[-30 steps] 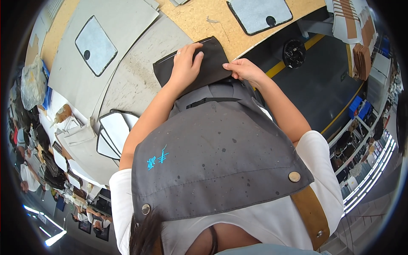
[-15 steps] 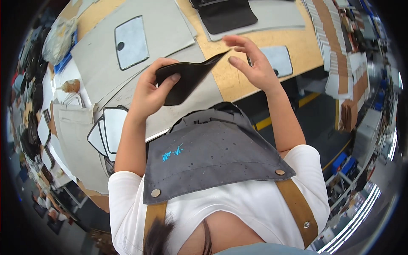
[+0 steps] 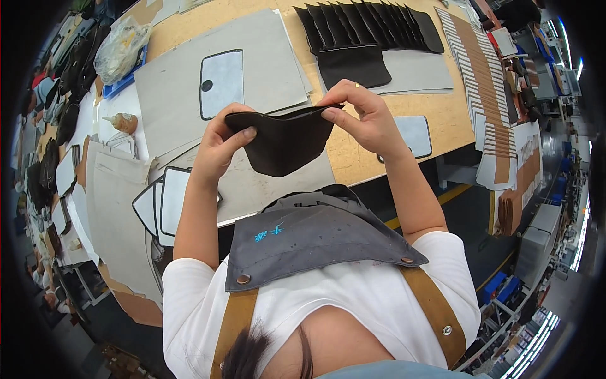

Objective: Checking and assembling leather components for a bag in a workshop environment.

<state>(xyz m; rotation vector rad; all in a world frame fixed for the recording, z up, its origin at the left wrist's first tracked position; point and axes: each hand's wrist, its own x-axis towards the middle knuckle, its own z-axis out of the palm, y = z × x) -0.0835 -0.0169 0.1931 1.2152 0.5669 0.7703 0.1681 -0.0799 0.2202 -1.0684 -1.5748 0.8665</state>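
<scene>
A dark leather-like pouch piece [image 3: 287, 144] hangs between my two hands above the near side of the table, its upper edge slightly parted. My left hand [image 3: 222, 140] grips its upper left corner, thumb on the near face. At the upper right corner, my right hand [image 3: 361, 117] pinches the edge between thumb and fingers. Beyond the left hand lies a pale blue-white panel with black edging and a black dot [image 3: 222, 82]. A similar panel [image 3: 411, 136] lies beside my right wrist. More black-edged panels [image 3: 175, 201] are stacked by my left forearm.
At the far side, a row of black pieces [image 3: 372, 26] stands near a black flap [image 3: 355, 66] on grey sheets [image 3: 413, 71]. Brown-and-white strips [image 3: 470, 69] line the right edge. A glue bottle [image 3: 123, 122] and a plastic bag in a blue tray [image 3: 121, 54] are at left.
My right hand, apart from the pouch piece before, now pinches its right corner. The piece has turned to face me more, and the view has shifted, showing more of the far table.
</scene>
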